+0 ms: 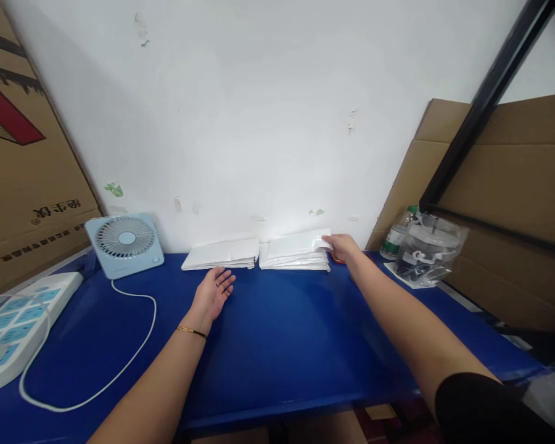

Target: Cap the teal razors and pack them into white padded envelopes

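Note:
Two low stacks of flat, glossy white packets lie side by side against the wall, a left stack (222, 252) and a right stack (291, 261). My right hand (343, 246) pinches the right corner of the top white packet (298, 243), which is slightly raised at that end. My left hand (214, 291) is open, fingers apart and palm turned inward, just in front of the left stack. Nothing is in it. Partly hidden behind my right wrist is a small red-edged thing (337, 258) that I cannot make out.
On the blue table (277, 345), a light blue fan (127, 243) and a white power strip (28, 327) with a loose cable (155, 308) stand left. At right are a green-capped bottle (396, 234) and a plastic-wrapped container (428, 250). Cardboard (522, 203) flanks the table.

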`<action>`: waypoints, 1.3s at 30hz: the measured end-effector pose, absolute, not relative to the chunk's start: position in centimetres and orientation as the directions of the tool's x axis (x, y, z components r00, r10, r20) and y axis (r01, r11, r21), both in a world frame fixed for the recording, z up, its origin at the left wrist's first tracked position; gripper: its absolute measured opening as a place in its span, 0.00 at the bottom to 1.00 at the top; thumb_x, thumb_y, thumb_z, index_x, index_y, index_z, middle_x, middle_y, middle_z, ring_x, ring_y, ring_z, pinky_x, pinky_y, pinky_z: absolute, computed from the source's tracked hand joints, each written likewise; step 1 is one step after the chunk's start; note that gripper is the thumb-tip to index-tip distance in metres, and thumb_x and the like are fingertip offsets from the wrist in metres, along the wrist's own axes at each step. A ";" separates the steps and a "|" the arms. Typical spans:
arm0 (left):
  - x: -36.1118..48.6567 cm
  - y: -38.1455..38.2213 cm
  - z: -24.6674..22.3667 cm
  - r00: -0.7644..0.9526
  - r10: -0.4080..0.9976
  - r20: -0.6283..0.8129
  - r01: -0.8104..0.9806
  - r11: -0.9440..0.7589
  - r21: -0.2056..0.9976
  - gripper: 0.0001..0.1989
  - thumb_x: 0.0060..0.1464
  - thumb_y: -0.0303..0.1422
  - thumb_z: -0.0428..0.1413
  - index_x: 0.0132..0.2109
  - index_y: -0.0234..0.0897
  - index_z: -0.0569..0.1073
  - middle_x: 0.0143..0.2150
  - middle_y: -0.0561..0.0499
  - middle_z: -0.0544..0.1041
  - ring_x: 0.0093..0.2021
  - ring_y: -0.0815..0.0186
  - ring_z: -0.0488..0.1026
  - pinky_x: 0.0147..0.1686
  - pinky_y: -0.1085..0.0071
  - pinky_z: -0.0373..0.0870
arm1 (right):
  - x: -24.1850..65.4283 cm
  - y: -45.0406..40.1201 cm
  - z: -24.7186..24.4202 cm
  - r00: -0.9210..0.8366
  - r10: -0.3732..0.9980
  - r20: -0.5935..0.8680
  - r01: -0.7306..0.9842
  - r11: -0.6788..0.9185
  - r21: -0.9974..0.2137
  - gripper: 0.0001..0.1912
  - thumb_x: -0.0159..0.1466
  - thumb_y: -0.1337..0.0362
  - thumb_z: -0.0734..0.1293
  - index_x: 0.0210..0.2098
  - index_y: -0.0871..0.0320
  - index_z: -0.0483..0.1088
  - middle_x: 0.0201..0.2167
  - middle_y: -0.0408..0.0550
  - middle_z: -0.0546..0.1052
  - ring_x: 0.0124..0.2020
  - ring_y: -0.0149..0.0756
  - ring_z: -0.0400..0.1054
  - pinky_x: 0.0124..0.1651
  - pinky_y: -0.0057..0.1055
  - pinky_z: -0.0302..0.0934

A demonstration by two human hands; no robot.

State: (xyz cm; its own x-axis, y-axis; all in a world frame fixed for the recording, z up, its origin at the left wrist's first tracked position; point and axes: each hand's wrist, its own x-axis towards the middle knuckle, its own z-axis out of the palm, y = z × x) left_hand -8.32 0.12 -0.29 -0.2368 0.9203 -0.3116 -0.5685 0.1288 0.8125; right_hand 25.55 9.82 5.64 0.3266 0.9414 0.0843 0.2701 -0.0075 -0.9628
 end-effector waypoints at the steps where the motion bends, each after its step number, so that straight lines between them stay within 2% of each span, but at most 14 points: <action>1: -8.3 0.1 -0.4 -0.226 0.918 -0.325 -0.573 0.144 0.806 0.06 0.56 0.32 0.49 0.40 0.34 0.67 0.40 0.46 0.73 0.32 0.68 0.74 0.27 0.74 0.66 | 25.4 10.3 5.2 0.342 0.935 0.091 0.318 -0.024 -0.948 0.06 0.51 0.69 0.70 0.27 0.65 0.69 0.29 0.55 0.75 0.38 0.45 0.70 0.37 0.36 0.65; 3: -8.2 0.2 -0.6 -0.211 0.919 -0.334 -0.579 0.158 0.800 0.07 0.57 0.33 0.49 0.41 0.34 0.66 0.42 0.45 0.73 0.33 0.68 0.74 0.26 0.74 0.67 | 24.9 10.5 4.7 0.386 0.912 0.139 0.411 -0.035 -0.911 0.11 0.49 0.68 0.70 0.32 0.67 0.70 0.37 0.61 0.74 0.48 0.52 0.64 0.46 0.40 0.60; 5: -7.9 0.4 -0.8 -0.188 0.922 -0.339 -0.587 0.172 0.791 0.08 0.58 0.33 0.49 0.42 0.34 0.65 0.42 0.45 0.73 0.33 0.68 0.75 0.26 0.74 0.67 | 23.5 10.1 4.4 0.372 0.880 0.295 0.595 0.017 -0.804 0.20 0.51 0.64 0.70 0.42 0.66 0.69 0.49 0.63 0.68 0.57 0.55 0.53 0.54 0.45 0.51; 6: -7.7 0.5 -0.9 -0.169 0.923 -0.345 -0.594 0.184 0.783 0.08 0.58 0.33 0.49 0.42 0.34 0.65 0.43 0.44 0.73 0.33 0.67 0.75 0.26 0.74 0.68 | 22.3 9.7 4.3 0.301 0.860 0.412 0.726 0.073 -0.684 0.24 0.53 0.60 0.68 0.48 0.63 0.67 0.54 0.61 0.65 0.59 0.54 0.49 0.56 0.47 0.46; 8: -7.4 0.6 -1.0 -0.128 0.925 -0.357 -0.610 0.210 0.764 0.09 0.58 0.33 0.49 0.43 0.33 0.65 0.43 0.43 0.73 0.33 0.67 0.75 0.27 0.74 0.69 | 18.9 8.7 3.8 -0.033 0.835 0.549 0.892 0.273 -0.361 0.26 0.58 0.53 0.64 0.53 0.60 0.65 0.55 0.60 0.64 0.58 0.52 0.50 0.58 0.49 0.42; 10: -7.2 0.6 -1.2 -0.099 0.927 -0.362 -0.626 0.225 0.747 0.09 0.58 0.33 0.49 0.44 0.33 0.64 0.43 0.42 0.73 0.34 0.66 0.75 0.28 0.73 0.70 | 14.6 7.9 3.2 -0.340 0.775 0.533 0.861 0.484 -0.154 0.29 0.59 0.50 0.62 0.55 0.59 0.63 0.55 0.58 0.65 0.57 0.49 0.52 0.58 0.46 0.44; 13: -7.4 0.6 -1.3 -0.054 0.932 -0.358 -0.661 0.235 0.712 0.09 0.57 0.33 0.49 0.44 0.33 0.64 0.44 0.41 0.72 0.36 0.65 0.76 0.30 0.72 0.71 | 8.5 7.4 2.5 -0.490 0.727 0.481 0.840 0.542 0.037 0.33 0.58 0.56 0.64 0.59 0.65 0.57 0.57 0.61 0.62 0.59 0.52 0.49 0.58 0.45 0.44; 16: -8.1 0.6 -1.4 -0.004 0.935 -0.354 -0.701 0.250 0.668 0.12 0.56 0.34 0.50 0.46 0.33 0.63 0.46 0.40 0.72 0.42 0.62 0.75 0.35 0.70 0.73 | 5.4 7.6 2.6 -0.543 0.762 0.354 0.832 0.546 0.100 0.17 0.62 0.70 0.58 0.49 0.68 0.65 0.48 0.64 0.70 0.52 0.48 0.61 0.51 0.41 0.54; 18: -8.5 0.7 -1.5 0.013 0.941 -0.338 -0.722 0.243 0.648 0.15 0.56 0.36 0.51 0.48 0.34 0.63 0.48 0.39 0.71 0.46 0.61 0.73 0.39 0.68 0.73 | 5.6 7.3 2.8 -0.557 0.769 0.313 0.825 0.557 0.098 0.14 0.63 0.73 0.55 0.44 0.66 0.68 0.42 0.61 0.74 0.45 0.45 0.67 0.45 0.37 0.58; 21: -8.6 0.9 -1.6 0.013 0.950 -0.311 -0.754 0.214 0.621 0.17 0.54 0.38 0.52 0.49 0.36 0.64 0.49 0.41 0.71 0.48 0.61 0.72 0.43 0.66 0.72 | 8.8 5.3 2.4 -0.584 0.744 0.324 0.801 0.593 0.083 0.16 0.66 0.70 0.53 0.48 0.60 0.67 0.45 0.56 0.74 0.44 0.41 0.69 0.42 0.34 0.61; 26: -7.4 0.7 -1.6 -0.116 0.965 -0.236 -0.801 0.050 0.597 0.15 0.52 0.34 0.55 0.47 0.38 0.68 0.44 0.46 0.75 0.43 0.61 0.74 0.43 0.64 0.72 | 17.9 0.7 -0.7 -0.742 0.555 0.377 0.573 0.816 -0.073 0.18 0.67 0.66 0.54 0.52 0.56 0.67 0.51 0.52 0.72 0.51 0.38 0.67 0.50 0.34 0.63; 30: -5.4 -0.3 -1.0 -0.239 0.971 0.009 -0.676 -0.174 0.716 0.22 0.49 0.30 0.58 0.53 0.40 0.64 0.42 0.49 0.76 0.44 0.64 0.74 0.45 0.67 0.70 | 22.5 -0.9 -2.3 -0.718 0.603 0.348 0.541 0.798 -0.266 0.19 0.64 0.62 0.61 0.54 0.51 0.66 0.54 0.49 0.70 0.56 0.40 0.63 0.56 0.38 0.59; 35: -3.5 -2.0 1.4 -0.320 0.914 0.250 -0.452 -0.379 0.808 0.24 0.47 0.36 0.60 0.52 0.42 0.65 0.45 0.48 0.76 0.41 0.64 0.74 0.39 0.70 0.69 | 23.8 -0.5 -2.6 -0.604 0.765 0.223 0.557 0.605 -0.568 0.57 0.43 0.49 0.75 0.65 0.51 0.45 0.65 0.54 0.52 0.65 0.52 0.46 0.63 0.48 0.47; 39: -2.5 -2.5 3.9 -0.336 0.876 0.346 -0.294 -0.447 0.845 0.22 0.48 0.38 0.59 0.51 0.41 0.65 0.44 0.47 0.76 0.41 0.64 0.74 0.36 0.71 0.68 | 24.0 -0.1 -2.8 -0.625 0.766 0.150 0.517 0.549 -0.657 0.63 0.40 0.49 0.76 0.66 0.52 0.41 0.65 0.55 0.52 0.64 0.52 0.47 0.63 0.49 0.45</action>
